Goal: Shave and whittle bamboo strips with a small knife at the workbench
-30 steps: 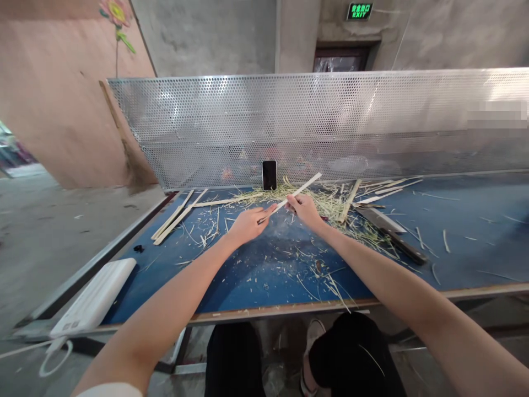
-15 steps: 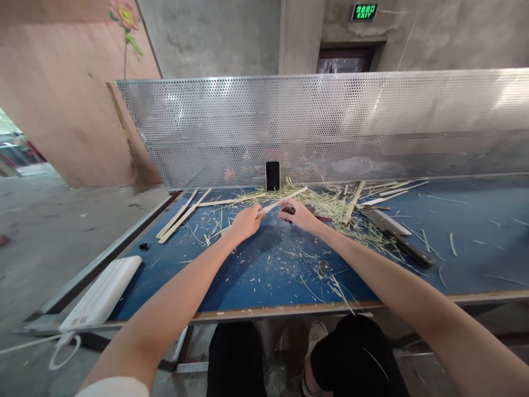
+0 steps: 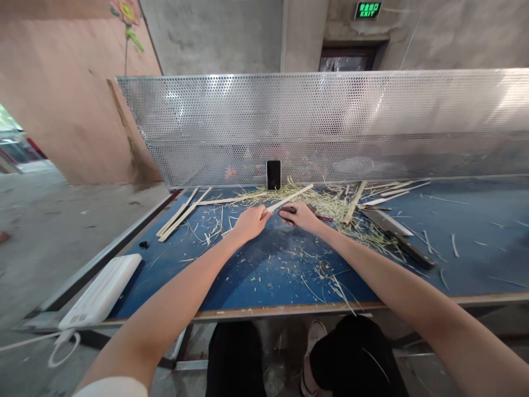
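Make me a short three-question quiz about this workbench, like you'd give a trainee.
1. What does the left hand grip? (a) a mug (b) a pale strip (c) a rope
2. True or false: the phone stands upright.
3. Fill in: from the person's viewpoint, the large knife lies to the ____ of the right hand.

Key: 1. b; 2. true; 3. right
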{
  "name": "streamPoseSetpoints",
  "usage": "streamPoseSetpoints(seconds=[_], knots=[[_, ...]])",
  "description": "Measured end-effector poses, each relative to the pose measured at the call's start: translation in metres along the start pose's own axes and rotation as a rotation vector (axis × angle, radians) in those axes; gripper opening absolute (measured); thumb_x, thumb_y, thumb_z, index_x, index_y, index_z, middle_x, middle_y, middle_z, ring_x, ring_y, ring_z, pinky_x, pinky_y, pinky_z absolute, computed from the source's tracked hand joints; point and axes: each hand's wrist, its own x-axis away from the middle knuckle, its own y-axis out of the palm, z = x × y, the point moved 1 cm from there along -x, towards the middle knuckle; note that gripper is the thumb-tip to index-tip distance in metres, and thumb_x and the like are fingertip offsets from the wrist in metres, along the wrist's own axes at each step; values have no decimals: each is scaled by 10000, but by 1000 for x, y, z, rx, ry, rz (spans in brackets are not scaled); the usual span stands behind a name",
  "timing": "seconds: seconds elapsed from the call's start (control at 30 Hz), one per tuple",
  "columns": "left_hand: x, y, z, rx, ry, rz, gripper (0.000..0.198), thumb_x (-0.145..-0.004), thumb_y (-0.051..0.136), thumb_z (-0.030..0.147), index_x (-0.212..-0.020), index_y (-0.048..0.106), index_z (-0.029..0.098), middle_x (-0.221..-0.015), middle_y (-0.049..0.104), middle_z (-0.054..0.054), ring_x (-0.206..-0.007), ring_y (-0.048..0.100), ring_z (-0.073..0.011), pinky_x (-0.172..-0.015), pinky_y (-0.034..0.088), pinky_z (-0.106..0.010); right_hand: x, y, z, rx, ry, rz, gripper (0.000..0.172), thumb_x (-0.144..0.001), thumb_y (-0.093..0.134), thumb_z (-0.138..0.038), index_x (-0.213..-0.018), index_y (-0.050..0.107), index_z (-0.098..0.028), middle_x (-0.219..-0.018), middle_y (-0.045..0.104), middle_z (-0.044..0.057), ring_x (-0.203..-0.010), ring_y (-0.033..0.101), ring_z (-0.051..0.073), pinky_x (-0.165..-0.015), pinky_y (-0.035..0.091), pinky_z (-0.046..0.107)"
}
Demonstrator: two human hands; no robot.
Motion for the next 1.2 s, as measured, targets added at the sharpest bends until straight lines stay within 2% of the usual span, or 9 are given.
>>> streamPoseSetpoints(seconds=[0.27, 0.47, 0.57, 0.67, 0.77, 0.83, 1.0, 1.1, 1.2], knots=[[2, 2, 4, 48, 8, -51, 364, -1076, 470, 480, -883, 605, 202, -775, 688, -84, -733, 657, -244, -655, 376, -314, -3, 3, 1, 241, -37, 65, 485, -941, 657, -603, -684, 662, -192, -603, 597, 3, -582, 499, 142, -590, 378, 294], [3, 5, 3, 114, -4, -62, 403, -1086, 442, 488, -873, 622, 197, -731, 663, -69, -669, 620, -218, -629, 358, -302, -1, 8, -1, 260, -35, 48, 490, -964, 631, -593, -724, 722, -175, -631, 647, 22, -601, 526, 145, -631, 429, 296], [4, 6, 3, 142, -5, -80, 408, -1092, 425, 482, -881, 626, 196, -712, 646, -61, -630, 590, -205, -609, 334, -300, 0, 10, 1, 255, -40, 72, 478, -950, 644, -600, -775, 763, -171, -632, 667, 33, -601, 549, 158, -607, 435, 296], [4, 6, 3, 154, 8, -81, 402, -1091, 434, 478, -880, 630, 198, -712, 643, -59, -631, 582, -204, -610, 327, -299, 0, 10, 3, 263, 33, 108, 466, -932, 667, -602, -832, 792, -165, -563, 628, 19, -536, 516, 153, -547, 397, 291], [3, 6, 3, 155, 13, -81, 408, -1091, 432, 483, -873, 629, 200, -712, 646, -60, -641, 590, -210, -613, 332, -301, 0, 9, 3, 311, 80, 148, 490, -925, 668, -618, -767, 772, -165, -494, 556, 1, -490, 468, 146, -518, 363, 294], [2, 5, 2, 150, 3, -79, 414, -1092, 426, 483, -866, 626, 199, -712, 645, -63, -638, 591, -211, -611, 332, -304, -1, 8, 2, 340, 38, 156, 509, -944, 635, -618, -743, 755, -166, -532, 579, 11, -520, 488, 152, -541, 376, 298], [2, 3, 3, 134, -12, -58, 388, -1084, 450, 450, -848, 626, 197, -724, 655, -66, -664, 613, -219, -625, 346, -302, -3, 8, 3, 315, -71, 104, 427, -979, 589, -540, -860, 768, -171, -744, 701, 37, -685, 584, 182, -650, 442, 300], [3, 1, 3, 144, -1, -62, 395, -1084, 454, 449, -823, 614, 199, -713, 651, -64, -658, 611, -215, -625, 343, -299, -4, 8, 7, 347, -38, 106, 413, -981, 602, -502, -760, 716, -172, -681, 636, 17, -653, 542, 166, -629, 422, 291], [2, 3, 2, 174, 42, -57, 412, -1083, 449, 462, -794, 590, 206, -686, 631, -52, -628, 584, -200, -614, 324, -300, -6, 7, 12, 436, 85, 168, 489, -952, 667, -514, -603, 592, -179, -553, 456, -15, -564, 430, 137, -554, 360, 285]])
